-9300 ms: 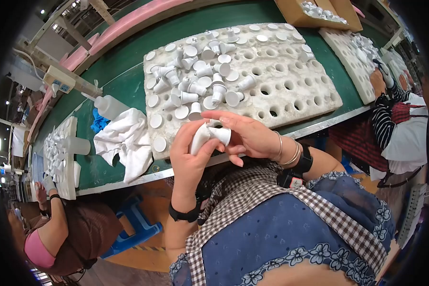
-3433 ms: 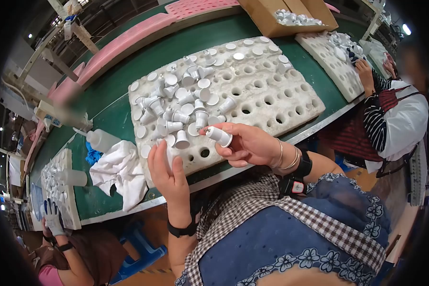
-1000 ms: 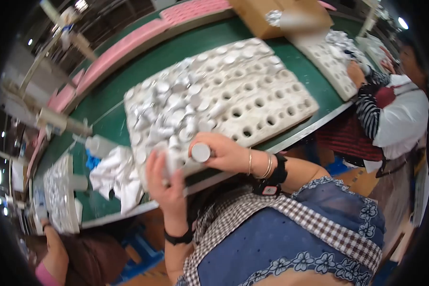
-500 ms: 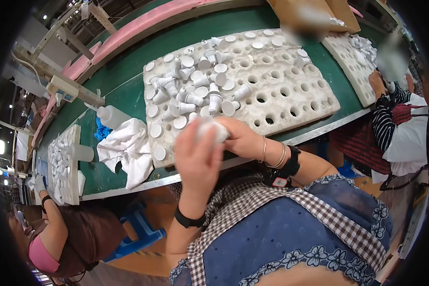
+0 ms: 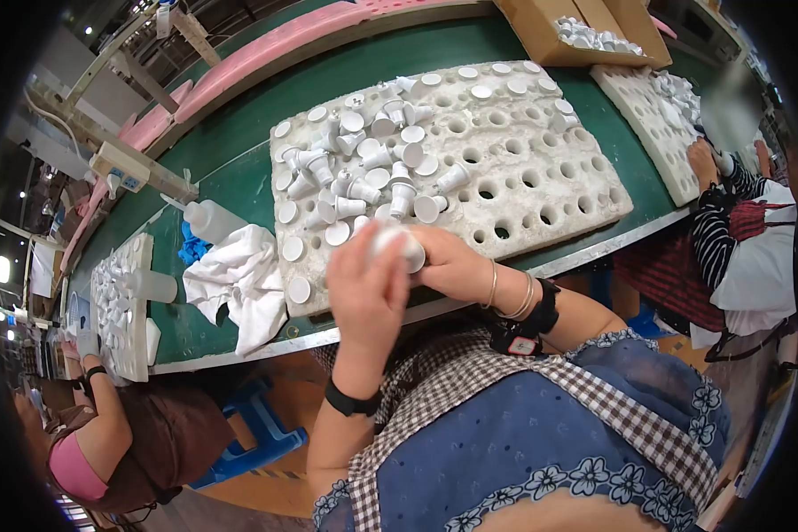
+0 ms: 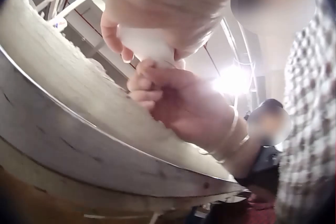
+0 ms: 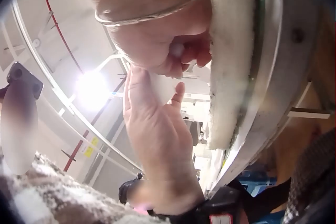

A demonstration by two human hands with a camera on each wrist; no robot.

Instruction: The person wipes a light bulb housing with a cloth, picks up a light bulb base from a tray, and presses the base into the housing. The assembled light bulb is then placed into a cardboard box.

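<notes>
- Left hand (image 5: 363, 285): fingers curled round a white piece (image 6: 147, 43), pinching it against the held cup; fingertips blurred.
- Right hand (image 5: 457, 266): fingers curled, gripping a white cup-shaped part (image 5: 414, 254); round flat end shows between the hands.
- Both hands meet just off the near edge of the off-white holed board (image 5: 554, 173). Cannot tell exactly where each fingertip presses.
- Heap of white cup-shaped parts (image 5: 402, 193) on left half of board, some upright, some tipped; white discs around them.
- Left of board, on green table (image 5: 230, 120): crumpled white cloth (image 5: 239, 288), translucent bottle (image 5: 211, 220) lying tilted beside it, blue crumpled item (image 5: 192, 244).
- Open carton (image 5: 550, 44) behind board, small white parts inside.
</notes>
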